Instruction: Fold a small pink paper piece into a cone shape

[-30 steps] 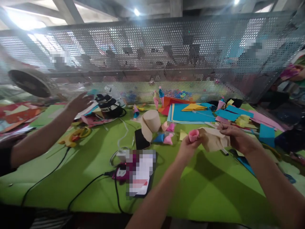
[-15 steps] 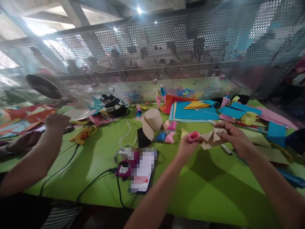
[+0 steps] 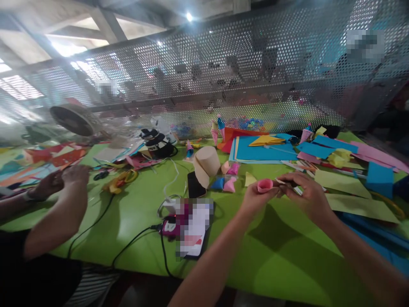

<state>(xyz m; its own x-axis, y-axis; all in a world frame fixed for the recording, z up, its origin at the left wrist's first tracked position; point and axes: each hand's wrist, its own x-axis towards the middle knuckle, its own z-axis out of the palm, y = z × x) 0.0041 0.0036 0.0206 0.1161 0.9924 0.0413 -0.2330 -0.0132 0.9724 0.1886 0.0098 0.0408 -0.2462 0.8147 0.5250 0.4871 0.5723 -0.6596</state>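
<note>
A small pink paper cone (image 3: 265,185), its round mouth facing me, is wrapped in the fingers of my left hand (image 3: 255,197). Just to the right, my right hand (image 3: 302,189) pinches a piece of thin brown tissue paper (image 3: 280,182), now mostly hidden behind the fingers. The two hands nearly meet above the green table (image 3: 271,260). A roll of brown tissue paper (image 3: 207,161) stands beyond them to the left. Between lie small folded paper pieces in blue (image 3: 217,183) and pink (image 3: 229,184), and a yellow scrap (image 3: 251,179).
A phone (image 3: 195,228) and a purple power strip (image 3: 171,226) with cords sit left of my arms. Coloured paper sheets (image 3: 345,183) cover the right side; a blue stack (image 3: 246,149) lies behind. Another person's hands (image 3: 75,175) work at left, near a glue gun (image 3: 116,185).
My right hand has drawn closer to my left, and the brown tissue paper has been bunched up small between them. The other person's hand has come down. The view has shifted slightly.
</note>
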